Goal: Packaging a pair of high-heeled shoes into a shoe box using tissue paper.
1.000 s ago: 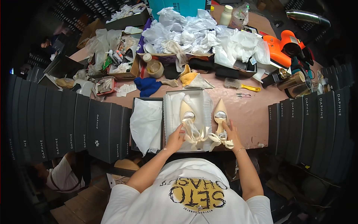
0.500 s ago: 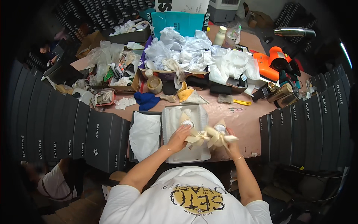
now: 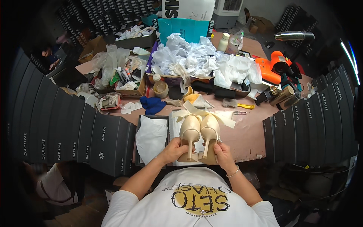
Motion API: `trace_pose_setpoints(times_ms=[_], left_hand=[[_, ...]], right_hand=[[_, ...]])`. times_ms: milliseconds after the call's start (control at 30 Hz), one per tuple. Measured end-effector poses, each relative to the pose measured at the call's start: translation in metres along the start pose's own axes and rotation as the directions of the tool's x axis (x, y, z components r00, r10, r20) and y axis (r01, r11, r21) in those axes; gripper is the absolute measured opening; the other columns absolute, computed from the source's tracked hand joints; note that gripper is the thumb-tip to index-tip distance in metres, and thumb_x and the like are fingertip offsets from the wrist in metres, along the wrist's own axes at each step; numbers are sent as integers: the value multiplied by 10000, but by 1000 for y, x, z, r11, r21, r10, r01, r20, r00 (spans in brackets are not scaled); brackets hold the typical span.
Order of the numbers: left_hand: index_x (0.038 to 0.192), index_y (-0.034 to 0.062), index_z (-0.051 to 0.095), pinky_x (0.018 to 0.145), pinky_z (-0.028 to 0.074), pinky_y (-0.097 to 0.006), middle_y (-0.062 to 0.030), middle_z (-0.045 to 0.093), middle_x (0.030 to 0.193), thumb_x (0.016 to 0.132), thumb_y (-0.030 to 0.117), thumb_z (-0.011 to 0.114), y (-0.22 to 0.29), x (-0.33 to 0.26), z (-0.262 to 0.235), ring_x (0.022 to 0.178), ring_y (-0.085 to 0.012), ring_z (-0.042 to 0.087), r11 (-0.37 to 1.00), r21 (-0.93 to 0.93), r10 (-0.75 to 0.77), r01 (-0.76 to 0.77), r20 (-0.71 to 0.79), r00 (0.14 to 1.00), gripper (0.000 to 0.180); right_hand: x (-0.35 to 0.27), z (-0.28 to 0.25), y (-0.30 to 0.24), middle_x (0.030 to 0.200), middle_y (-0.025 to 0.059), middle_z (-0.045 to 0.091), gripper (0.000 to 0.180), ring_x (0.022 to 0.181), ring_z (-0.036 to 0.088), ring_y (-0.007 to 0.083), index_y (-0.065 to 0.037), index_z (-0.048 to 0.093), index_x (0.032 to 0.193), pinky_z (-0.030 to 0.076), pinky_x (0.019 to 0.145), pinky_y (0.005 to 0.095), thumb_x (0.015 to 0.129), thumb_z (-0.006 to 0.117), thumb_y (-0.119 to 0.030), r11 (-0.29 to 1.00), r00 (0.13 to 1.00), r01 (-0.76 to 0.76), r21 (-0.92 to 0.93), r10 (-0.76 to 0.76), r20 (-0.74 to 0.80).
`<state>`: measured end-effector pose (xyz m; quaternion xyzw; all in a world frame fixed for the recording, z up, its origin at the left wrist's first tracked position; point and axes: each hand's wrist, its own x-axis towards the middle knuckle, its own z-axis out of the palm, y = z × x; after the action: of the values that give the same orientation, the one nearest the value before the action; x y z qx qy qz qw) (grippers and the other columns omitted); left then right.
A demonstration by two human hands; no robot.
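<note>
A pair of cream high-heeled shoes with pale ribbon bows is held side by side in front of me, slim heels facing my body. My left hand (image 3: 172, 150) is closed on the left shoe (image 3: 190, 128), and my right hand (image 3: 224, 154) grips the right shoe (image 3: 210, 128). Both are held near the front part of the sole, with the ribbons (image 3: 227, 119) spreading out at the far end. Behind them, mostly hidden, lies a white-lined box part (image 3: 174, 126). Left of it sits a dark shoebox part with white tissue paper (image 3: 151, 134).
Dark shoeboxes stand in rows at left (image 3: 107, 143) and right (image 3: 302, 132). Farther back are a box of crumpled white paper (image 3: 185, 56), a yellow-handled brush (image 3: 244, 106), a blue cloth (image 3: 153, 105), a jar (image 3: 160, 89) and an orange heat tool (image 3: 268, 72).
Both shoes have been brought together and turned, so their heels now face me and the bows lie at the far side. My hands have moved lower and closer together.
</note>
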<state>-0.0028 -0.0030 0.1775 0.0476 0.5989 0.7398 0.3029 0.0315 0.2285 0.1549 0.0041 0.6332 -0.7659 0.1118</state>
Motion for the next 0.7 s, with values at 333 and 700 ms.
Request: trace_pose_setpoints(times_ms=[333, 700], left_hand=[[929, -21, 662, 761, 502, -276, -60, 671, 860, 882, 145, 558, -8, -3, -7, 804, -122, 628, 994, 89, 69, -70, 10, 998, 201], [1164, -7, 530, 836, 518, -360, -153, 621, 1069, 963, 300, 340, -2, 33, -5, 920, -217, 631, 862, -419, -203, 284, 228, 952, 413]], right_hand=[[-5, 3, -10, 656, -69, 446, 289, 576, 367, 19, -28, 568, 844, 304, 494, 199, 987, 509, -272, 997, 997, -44, -55, 47, 58], [9, -18, -4, 1088, 136, 633, 425, 911, 627, 156, 27, 514, 1231, 533, 791, 302, 1004, 401, -313, 883, 950, -312, 352, 295, 101]])
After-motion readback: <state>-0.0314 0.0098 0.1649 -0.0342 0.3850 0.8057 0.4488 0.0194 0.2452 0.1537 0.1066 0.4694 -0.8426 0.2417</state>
